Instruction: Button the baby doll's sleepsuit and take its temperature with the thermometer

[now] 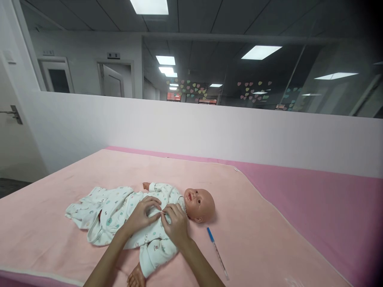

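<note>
Clearly the baby doll [199, 204] lies on its back on the pink blanket [254, 223], so its chest faces up. The left hand [143, 213] and right hand [177, 223] both pinch the white romper [119, 207] front together at the chest. A blue pen [218, 252] lies just beside.

Both bare forearms rising from the bottom edge toward frame centre, converging. Left hand [143, 213] palm down, fingers curled, fingertips pinched. Right hand [176, 223] just beside it, knuckles up, thumb and forefinger pinched, fingertips of both nearly meeting.
</note>
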Motion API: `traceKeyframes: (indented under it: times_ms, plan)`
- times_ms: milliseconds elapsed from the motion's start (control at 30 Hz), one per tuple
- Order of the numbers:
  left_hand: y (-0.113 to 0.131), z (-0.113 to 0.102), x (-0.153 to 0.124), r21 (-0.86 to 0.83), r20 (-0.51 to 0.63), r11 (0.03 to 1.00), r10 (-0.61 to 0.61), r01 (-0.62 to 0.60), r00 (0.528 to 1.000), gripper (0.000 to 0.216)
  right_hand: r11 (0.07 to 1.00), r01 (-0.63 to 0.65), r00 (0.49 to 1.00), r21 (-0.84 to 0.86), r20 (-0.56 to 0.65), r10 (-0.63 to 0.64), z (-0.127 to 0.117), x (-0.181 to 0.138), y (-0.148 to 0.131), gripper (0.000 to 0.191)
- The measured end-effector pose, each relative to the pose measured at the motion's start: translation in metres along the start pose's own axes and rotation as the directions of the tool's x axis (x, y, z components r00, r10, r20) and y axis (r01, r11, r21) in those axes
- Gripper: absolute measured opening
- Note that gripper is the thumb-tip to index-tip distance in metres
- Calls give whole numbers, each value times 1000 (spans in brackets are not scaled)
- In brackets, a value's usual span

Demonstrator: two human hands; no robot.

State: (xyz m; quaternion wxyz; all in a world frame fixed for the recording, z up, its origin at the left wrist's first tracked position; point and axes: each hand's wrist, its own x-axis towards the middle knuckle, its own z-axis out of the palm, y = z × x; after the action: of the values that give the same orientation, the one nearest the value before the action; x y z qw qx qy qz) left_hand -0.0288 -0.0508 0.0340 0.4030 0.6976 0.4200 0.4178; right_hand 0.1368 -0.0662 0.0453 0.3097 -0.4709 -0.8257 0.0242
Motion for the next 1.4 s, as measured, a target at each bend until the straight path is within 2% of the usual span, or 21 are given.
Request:
traceKeyframes:
  times_ms: [200,333,500,733,1067,1400]
  plan:
    - [2,8,-3,223,-17,973,73,-68,997,14,1000,-10,1000,3,-1,10,2,0,0,8]
    - [3,14,-4,284,-61,956,96,-75,994,14,1000,-9,1000,11,3,9,0,1,-1,9]
    - [4,14,-3,212,-94,977,38,-17,995,12,1000,-19,1000,16,4,19,-2,1,-1,10]
    - [6,7,-1,21,-48,999,-35,36,998,10,999,-28,999,-29,28,29,-2,0,-1,12]
    - [7,5,-2,-23,-69,999,-42,41,997,11,997,-23,1000,-70,7,23,2,-2,1,14]
    - [5,0,-4,-139,-17,986,-99,96,995,17,995,-25,1000,-95,-16,24,4,-2,0,14]
